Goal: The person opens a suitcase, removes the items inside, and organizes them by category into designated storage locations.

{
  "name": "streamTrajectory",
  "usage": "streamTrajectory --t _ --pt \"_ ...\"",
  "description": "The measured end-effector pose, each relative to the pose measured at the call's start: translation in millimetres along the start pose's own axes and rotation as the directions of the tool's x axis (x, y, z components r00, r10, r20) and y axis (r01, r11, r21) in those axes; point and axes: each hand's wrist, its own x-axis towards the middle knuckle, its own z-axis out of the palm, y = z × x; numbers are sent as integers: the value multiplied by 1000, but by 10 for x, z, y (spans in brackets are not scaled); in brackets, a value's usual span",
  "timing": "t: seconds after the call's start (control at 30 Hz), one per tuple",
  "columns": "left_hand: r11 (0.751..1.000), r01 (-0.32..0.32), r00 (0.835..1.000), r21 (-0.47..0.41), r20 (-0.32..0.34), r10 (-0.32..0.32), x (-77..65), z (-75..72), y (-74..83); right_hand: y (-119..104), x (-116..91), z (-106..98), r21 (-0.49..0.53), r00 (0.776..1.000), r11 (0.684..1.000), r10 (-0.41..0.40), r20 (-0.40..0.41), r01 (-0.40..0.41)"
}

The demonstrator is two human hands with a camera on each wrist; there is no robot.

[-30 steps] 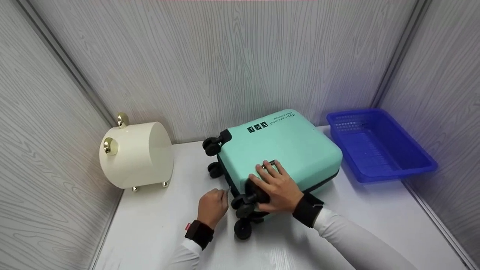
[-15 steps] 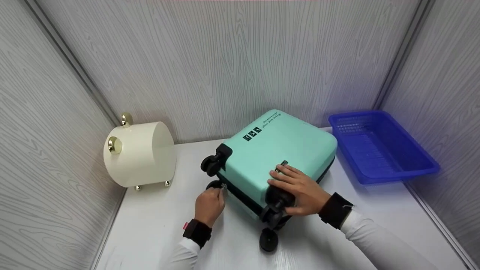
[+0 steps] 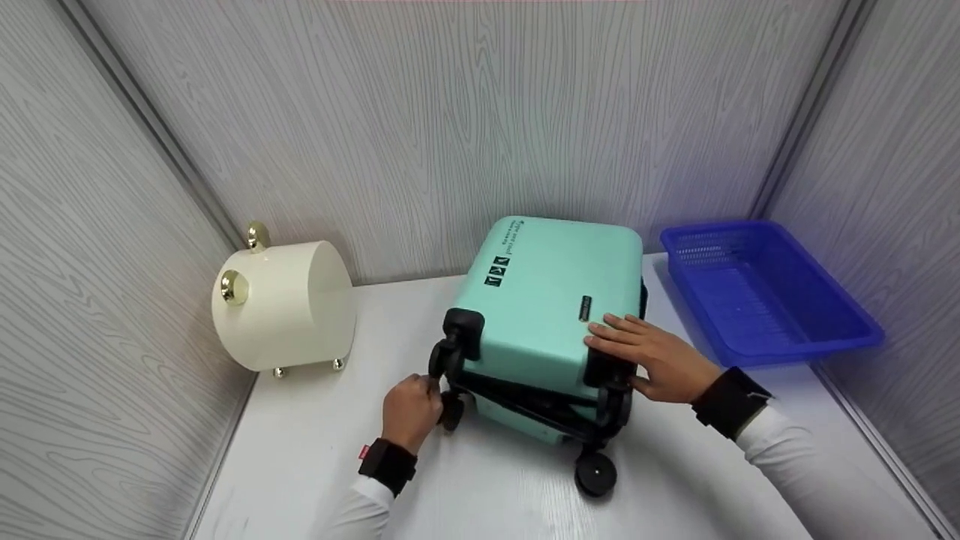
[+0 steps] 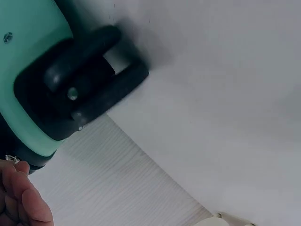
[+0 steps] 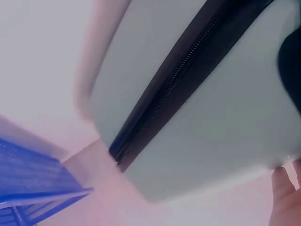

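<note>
Suitcase, head view: the mint suitcase sits mid-table, wheel end toward six o'clock; a dark gap shows between its shells there, the inside too dark for me to read.
Left hand, head view: the left hand is at the suitcase's eight o'clock, fingers curled in just beside a black wheel.
Right hand, head view: the right hand rests at four o'clock, fingers straight and slightly spread.
Basket, head view: blue basket at three o'clock, slatted floor showing.
Cream box, head view: rounded cream box at nine o'clock, gold-knobbed.
Pull, left wrist view: metal zipper pull near nine o'clock, seemingly pinched by the fingertips.
Zipper, right wrist view: black zipper running from one to seven o'clock.
</note>
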Motion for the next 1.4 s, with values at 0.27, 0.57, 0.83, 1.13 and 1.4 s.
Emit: streamTrajectory --t 0.27,0.57,0.83,1.13,1.4 --pt "999 -31 999 7 25 31 22 -7 64 194 -74 -69 -81 995 992 97 -10 -97" --pt "997 -72 997 -5 19 72 24 39 58 228 -32 -62 -1 966 966 257 2 -257" --pt "998 -62 995 -24 72 63 79 16 2 -168 33 91 346 694 625 709 121 -699" --pt "997 48 987 -61 154 -38 260 67 -87 -351 145 192 420 561 479 822 94 -771" --pt "996 73 978 -52 202 -61 419 106 -110 -253 42 164 431 589 501 803 91 -751"
